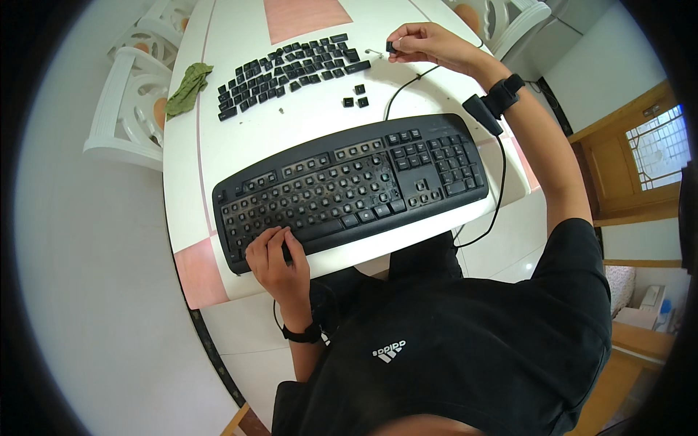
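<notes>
One black key [390,47] is pinched between the thumb and fingers of the right hand [411,43], a narrow grip above the far right part of the tabletop [190,200]. The keyboard [349,192] lies on the near side, most of its left and middle keys missing, the right-hand number keys in place. The left hand [276,260] rests its fingertips on the keyboard's near left edge; I cannot tell whether its grip closes on anything. Beyond the keyboard, many loose keys [294,73] lie in slanting rows, with three separate keys [363,102] nearer on the right. A thin metal piece [374,52] lies near the right hand. At far left, a green cloth [189,90] lies crumpled by the tabletop's edge.
</notes>
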`<action>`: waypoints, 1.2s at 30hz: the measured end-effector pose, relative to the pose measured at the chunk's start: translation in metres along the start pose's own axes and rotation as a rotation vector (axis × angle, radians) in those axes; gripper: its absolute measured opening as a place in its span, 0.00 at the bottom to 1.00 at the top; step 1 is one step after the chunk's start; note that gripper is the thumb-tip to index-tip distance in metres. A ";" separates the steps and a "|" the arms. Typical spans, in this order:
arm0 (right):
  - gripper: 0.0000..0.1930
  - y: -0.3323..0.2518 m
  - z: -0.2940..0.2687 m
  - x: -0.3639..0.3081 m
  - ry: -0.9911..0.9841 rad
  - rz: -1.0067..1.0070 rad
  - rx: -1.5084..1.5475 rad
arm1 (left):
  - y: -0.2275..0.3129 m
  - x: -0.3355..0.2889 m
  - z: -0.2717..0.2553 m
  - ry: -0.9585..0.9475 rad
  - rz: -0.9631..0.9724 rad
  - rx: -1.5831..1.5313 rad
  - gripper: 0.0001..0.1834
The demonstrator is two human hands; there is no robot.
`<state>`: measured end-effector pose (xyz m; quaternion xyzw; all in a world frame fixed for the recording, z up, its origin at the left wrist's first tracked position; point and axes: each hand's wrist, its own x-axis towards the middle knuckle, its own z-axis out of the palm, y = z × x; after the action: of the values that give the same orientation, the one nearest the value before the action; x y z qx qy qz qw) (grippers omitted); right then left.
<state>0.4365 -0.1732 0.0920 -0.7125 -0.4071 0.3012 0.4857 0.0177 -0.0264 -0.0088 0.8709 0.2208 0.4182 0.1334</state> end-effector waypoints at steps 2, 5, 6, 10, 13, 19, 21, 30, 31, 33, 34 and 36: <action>0.17 -0.003 0.005 -0.001 -0.012 -0.017 -0.040 | -0.001 0.000 0.001 0.012 0.011 0.003 0.05; 0.16 -0.003 0.012 -0.001 -0.041 -0.028 -0.154 | -0.002 -0.001 0.001 0.019 0.007 -0.004 0.06; 0.15 -0.002 0.016 -0.002 -0.053 -0.028 -0.202 | -0.001 -0.001 0.002 0.022 0.001 -0.009 0.06; 0.12 0.011 0.032 0.002 -0.094 0.037 -0.424 | 0.001 -0.001 0.000 -0.010 -0.026 -0.023 0.04; 0.11 0.025 0.040 0.004 -0.099 0.065 -0.405 | 0.002 -0.001 0.000 -0.010 -0.020 -0.014 0.04; 0.12 0.034 0.045 0.005 -0.125 0.062 -0.452 | -0.001 -0.001 0.002 0.017 0.005 -0.006 0.06; 0.12 0.031 0.045 0.004 -0.116 0.040 -0.513 | -0.001 -0.001 0.001 0.014 0.004 -0.006 0.06; 0.17 0.021 0.011 -0.017 0.114 -0.092 -0.526 | 0.002 0.001 0.002 0.007 -0.003 -0.012 0.05; 0.17 0.012 0.010 -0.026 0.096 -0.102 -0.531 | 0.001 0.001 0.001 0.003 -0.005 -0.011 0.04; 0.15 -0.019 0.015 -0.057 0.071 -0.050 -0.628 | 0.002 -0.001 0.001 0.004 -0.024 -0.015 0.04; 0.14 -0.031 0.021 -0.077 0.062 -0.023 -0.675 | 0.002 -0.001 0.001 0.004 -0.030 -0.018 0.04; 0.12 -0.031 0.027 -0.122 0.114 -0.140 -0.774 | 0.002 0.000 0.002 0.002 -0.018 -0.024 0.04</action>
<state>0.3462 -0.2614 0.1158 -0.8291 -0.5104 0.0515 0.2223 0.0194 -0.0285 -0.0091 0.8669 0.2237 0.4204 0.1474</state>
